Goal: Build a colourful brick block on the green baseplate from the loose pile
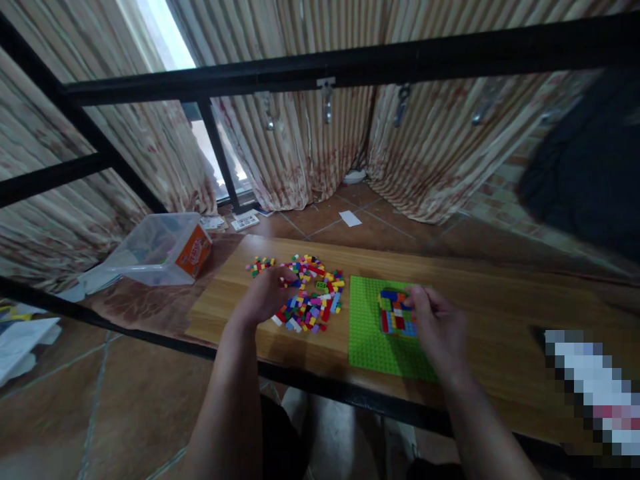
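My left hand (270,292) hovers at the left side of a pile of small colourful toy bricks (313,310). Its fingers look a little apart, their tips among the bricks, partly hidden. My right hand (443,330) is over a green studded baseplate (365,333), with curled fingers and thumb pressed together. Their tips meet at the upper right of a block of joined bricks (395,313) in blue, red, yellow and white, which sits on the baseplate. What the right fingertips pinch is hidden, and the hand covers the block's right side.
The wooden board (300,357) bears the bricks and baseplate. A clear plastic box (160,250) with an orange label stands left. A black metal rail (350,63) with hanging hooks crosses ahead, before striped curtains (300,147). A white paper (350,218) lies on the tiled floor.
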A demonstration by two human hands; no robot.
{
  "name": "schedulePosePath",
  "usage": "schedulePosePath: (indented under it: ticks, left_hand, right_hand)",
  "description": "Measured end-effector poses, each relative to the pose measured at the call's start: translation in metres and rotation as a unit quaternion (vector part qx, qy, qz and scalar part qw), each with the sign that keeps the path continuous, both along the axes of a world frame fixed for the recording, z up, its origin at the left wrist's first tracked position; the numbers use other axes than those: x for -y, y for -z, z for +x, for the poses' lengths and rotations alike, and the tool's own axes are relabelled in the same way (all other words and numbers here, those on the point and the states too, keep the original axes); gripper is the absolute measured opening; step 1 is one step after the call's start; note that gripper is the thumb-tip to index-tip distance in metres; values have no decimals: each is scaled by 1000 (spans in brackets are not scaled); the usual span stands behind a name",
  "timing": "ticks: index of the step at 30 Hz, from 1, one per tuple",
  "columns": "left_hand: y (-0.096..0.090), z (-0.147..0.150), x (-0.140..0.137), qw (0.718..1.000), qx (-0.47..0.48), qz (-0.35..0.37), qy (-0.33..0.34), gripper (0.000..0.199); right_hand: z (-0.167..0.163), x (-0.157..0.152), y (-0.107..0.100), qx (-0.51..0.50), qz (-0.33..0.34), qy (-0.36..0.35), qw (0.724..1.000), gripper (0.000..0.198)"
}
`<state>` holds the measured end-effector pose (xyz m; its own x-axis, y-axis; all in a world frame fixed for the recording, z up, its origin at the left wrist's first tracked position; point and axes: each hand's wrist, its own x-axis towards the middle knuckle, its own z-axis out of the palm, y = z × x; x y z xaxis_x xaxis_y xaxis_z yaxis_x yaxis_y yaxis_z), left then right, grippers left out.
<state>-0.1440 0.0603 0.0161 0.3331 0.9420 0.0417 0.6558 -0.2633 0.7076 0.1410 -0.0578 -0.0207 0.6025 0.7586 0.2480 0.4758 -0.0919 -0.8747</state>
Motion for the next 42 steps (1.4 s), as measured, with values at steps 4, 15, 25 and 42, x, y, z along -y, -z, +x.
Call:
schedulePosePath:
  ticks: [4,15,25,42]
  left_hand:
    - [2,43,12,988,81,17,130,12]
    - [23,134,53,959,134,13,248,28]
    - [38,155,57,961,182,7,209,35]
    - [31,146,42,995,31,0,92,32]
  right_hand:
    - [-1,2,-9,-48,65,33,996,36]
    - [5,6,8,-80,8,-227,971,33]
    - [28,15,7,-24,-46,-210,976,24]
    - [45,10,13,129,-36,-115,984,22]
